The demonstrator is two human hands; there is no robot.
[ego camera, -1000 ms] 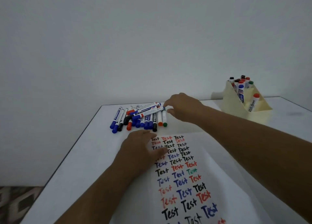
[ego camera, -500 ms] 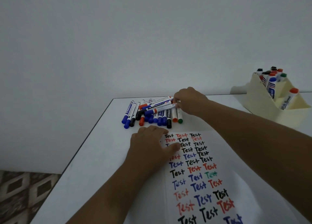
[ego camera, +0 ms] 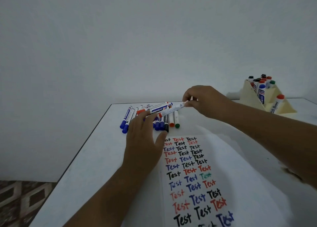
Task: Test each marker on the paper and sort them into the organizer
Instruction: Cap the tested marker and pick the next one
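The left hand [ego camera: 145, 137] reaches forward over the worktop [ego camera: 96, 151], fingers straight and spread, its fingertips touching the red-capped end of a marker [ego camera: 171, 110]. The right hand [ego camera: 204, 100] pinches that marker's other end between thumb and fingertips, holding it just above the pile of markers [ego camera: 151, 118]. The marker is white with a red cap. The paper [ego camera: 223, 158] carries three columns of "Test" in black, red, blue and green. The cream organizer [ego camera: 267, 98] holds several markers upright, too crowded to count.

Glossy plastic markers [ego camera: 149, 117]; matt paper [ego camera: 223, 175], smooth table [ego camera: 96, 158].
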